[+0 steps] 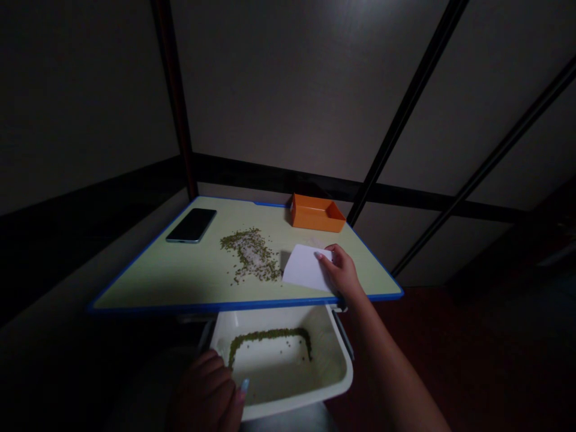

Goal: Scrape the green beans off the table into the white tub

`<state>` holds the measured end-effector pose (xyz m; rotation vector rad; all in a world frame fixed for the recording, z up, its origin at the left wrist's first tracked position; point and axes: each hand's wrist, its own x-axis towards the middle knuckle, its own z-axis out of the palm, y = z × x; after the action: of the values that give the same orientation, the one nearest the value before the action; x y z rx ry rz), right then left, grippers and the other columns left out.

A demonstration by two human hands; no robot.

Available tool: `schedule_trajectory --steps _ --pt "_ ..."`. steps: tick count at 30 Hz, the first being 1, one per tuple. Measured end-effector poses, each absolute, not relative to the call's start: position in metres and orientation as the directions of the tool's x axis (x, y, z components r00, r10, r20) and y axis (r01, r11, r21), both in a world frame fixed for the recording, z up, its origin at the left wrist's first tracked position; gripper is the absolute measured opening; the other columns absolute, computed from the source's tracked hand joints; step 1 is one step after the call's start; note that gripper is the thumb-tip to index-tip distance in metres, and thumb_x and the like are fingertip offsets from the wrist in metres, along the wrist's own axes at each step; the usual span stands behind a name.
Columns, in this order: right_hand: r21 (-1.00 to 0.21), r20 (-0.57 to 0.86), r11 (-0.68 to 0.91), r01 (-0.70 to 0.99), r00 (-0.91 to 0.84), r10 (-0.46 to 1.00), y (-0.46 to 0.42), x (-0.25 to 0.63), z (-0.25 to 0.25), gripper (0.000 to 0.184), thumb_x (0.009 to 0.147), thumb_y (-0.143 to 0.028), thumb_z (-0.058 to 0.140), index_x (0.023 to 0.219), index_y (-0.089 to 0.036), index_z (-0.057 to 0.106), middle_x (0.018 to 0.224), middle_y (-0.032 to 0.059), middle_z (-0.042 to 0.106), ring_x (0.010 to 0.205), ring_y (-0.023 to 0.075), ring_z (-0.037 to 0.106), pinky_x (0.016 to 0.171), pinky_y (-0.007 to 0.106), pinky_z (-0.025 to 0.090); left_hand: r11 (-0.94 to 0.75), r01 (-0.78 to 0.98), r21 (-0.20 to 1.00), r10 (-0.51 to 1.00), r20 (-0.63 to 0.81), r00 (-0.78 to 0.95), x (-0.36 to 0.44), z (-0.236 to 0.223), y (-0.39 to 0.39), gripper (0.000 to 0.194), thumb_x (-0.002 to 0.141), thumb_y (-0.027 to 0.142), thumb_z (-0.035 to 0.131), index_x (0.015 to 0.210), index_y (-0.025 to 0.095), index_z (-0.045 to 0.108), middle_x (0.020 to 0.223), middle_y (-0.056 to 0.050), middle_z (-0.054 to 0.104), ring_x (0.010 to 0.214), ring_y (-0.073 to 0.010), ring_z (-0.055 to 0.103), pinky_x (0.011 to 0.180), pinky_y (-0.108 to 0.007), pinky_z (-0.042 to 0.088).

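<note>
My right hand (341,269) pinches a white sheet of paper or card (303,267), held tilted over the table with its left edge near the grains. Left of the sheet lies a spread pile of small green beans (245,243) mixed with white grains (254,255). Below the table's front edge sits a white plastic bin (324,393), pulled out like a drawer. Green beans (279,333) line the bin's floor along its back and sides. My left hand (209,390) is closed on the bin's left front rim, the thumb over the edge.
The pale tabletop (153,276) has a blue raised edge. A dark-screened phone (192,225) lies at its back left, and an orange open box (317,215) stands at the back right. Dark-framed panels (279,90) rise right behind the table.
</note>
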<state>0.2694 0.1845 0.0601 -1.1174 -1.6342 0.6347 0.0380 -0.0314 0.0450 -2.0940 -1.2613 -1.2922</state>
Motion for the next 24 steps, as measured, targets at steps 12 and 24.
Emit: schedule_trajectory --steps 12,24 --pt "-0.823 0.443 0.454 0.341 -0.114 0.889 0.1841 0.2682 0.0611 0.028 0.073 -0.046 0.063 0.08 -0.021 0.053 0.059 -0.006 0.038 0.054 0.011 0.033 0.049 0.024 0.025 -0.519 0.847 0.112 0.486 0.854 0.185 0.0376 0.0478 -0.0311 0.032 0.082 0.011 0.041 0.051 0.022 0.043 0.046 0.004 0.045 0.05 -0.0111 0.047 0.062 -0.028 0.044" --pt "-0.869 0.408 0.434 0.239 -0.151 0.9 0.1852 0.2708 0.0591 0.029 0.07 -0.044 0.067 0.077 -0.02 0.053 0.066 -0.0035 0.048 0.06 0.0118 0.042 0.052 0.023 0.032 -0.522 0.845 0.115 0.487 0.853 0.185 0.0395 0.0504 -0.0324 0.034 0.083 0.012 0.04 0.051 0.022 0.041 0.046 0.004 0.043 0.047 -0.01 0.043 0.057 -0.028 0.043"
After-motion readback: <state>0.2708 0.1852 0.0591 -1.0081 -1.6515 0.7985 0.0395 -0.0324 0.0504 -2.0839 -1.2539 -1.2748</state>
